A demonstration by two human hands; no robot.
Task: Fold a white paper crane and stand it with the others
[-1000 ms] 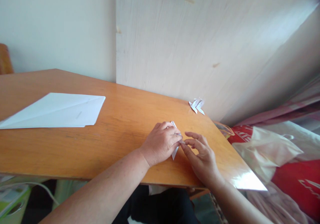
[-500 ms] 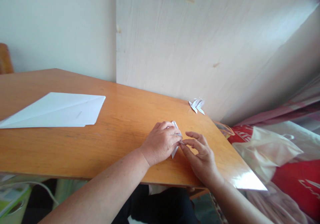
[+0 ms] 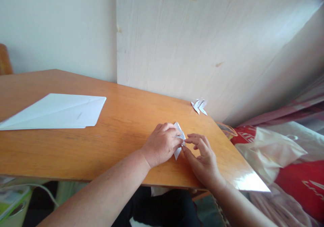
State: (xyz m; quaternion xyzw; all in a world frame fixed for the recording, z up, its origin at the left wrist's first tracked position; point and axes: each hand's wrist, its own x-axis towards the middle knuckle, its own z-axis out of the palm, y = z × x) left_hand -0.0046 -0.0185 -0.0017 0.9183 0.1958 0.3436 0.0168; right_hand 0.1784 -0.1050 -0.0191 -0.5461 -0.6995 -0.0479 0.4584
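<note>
A small piece of folded white paper [image 3: 180, 129] lies on the wooden table near its front edge, with pointed ends at top and bottom. My left hand [image 3: 163, 142] covers its left side, fingers curled and pressing it down. At the paper's right edge, the thumb and index finger of my right hand [image 3: 204, 157] hold a corner between their tips; the other fingers are bent and lifted. Part of the paper is hidden under my left fingers.
Folded paper pieces [image 3: 199, 106] with pointed ends lie at the table's back edge against the wall. Larger white sheets [image 3: 63, 114] rest at the left of the table [image 3: 126, 119]. Red and white bags [image 3: 269, 149] are beyond its right edge.
My right index fingertip has shifted up a little from the thumb, and more of the folded paper shows between the hands. My left hand has stayed nearly in place.
</note>
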